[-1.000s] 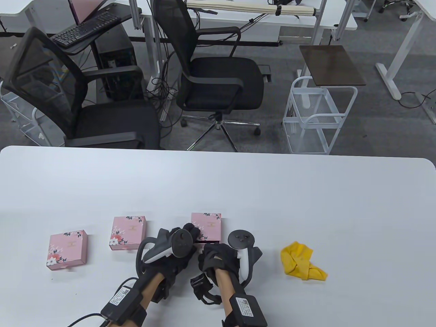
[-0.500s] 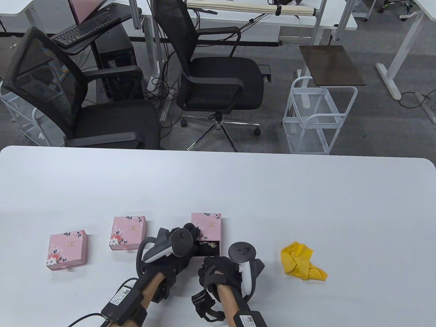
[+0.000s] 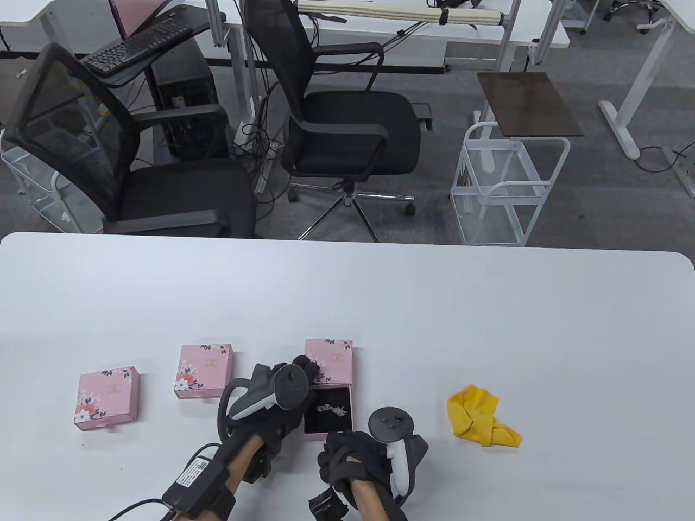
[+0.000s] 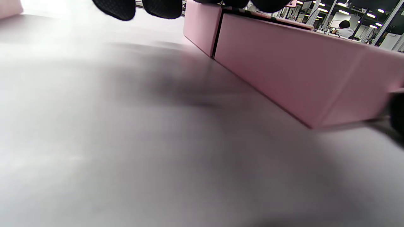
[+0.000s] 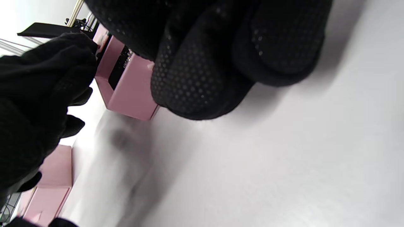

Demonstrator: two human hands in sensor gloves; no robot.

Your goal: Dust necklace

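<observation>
From left to right on the white table [image 3: 380,293] we see two closed pink boxes [image 3: 107,398] and [image 3: 204,370]. Next comes the left hand [image 3: 282,399], its fingers resting on the sleeve [image 3: 329,360] of a third pink box; whether they curl round it we cannot tell. That box's drawer [image 3: 328,410] is slid out toward us, and the necklace [image 3: 332,408] lies on its black lining. The right hand [image 3: 347,455] sits at the drawer's near edge with fingers curled; what they pinch, if anything, is hidden. Well to the right lies a crumpled yellow cloth [image 3: 480,417]
</observation>
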